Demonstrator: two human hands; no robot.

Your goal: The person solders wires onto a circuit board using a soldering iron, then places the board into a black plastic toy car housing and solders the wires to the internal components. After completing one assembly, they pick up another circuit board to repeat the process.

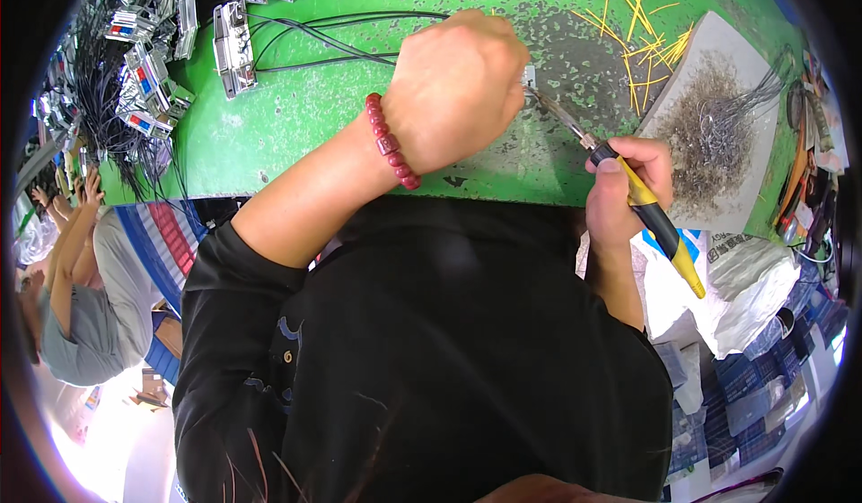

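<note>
My right hand is closed round the yellow and black handle of a soldering iron. The iron's metal tip points up and left, close to the fingertips of my left hand. That hand, palm down above the green table, is closed on black cables. They run left to a silver metal housing lying on the table. A small pale piece shows at the left fingertips, beside the iron's tip. Most of what the left fingers pinch is hidden behind the hand.
Yellow thin tubes lie scattered at the far right of the green table. A grey board beside them carries a heap of wire scraps. Silver housings with black cables pile up at left. Another person sits beyond.
</note>
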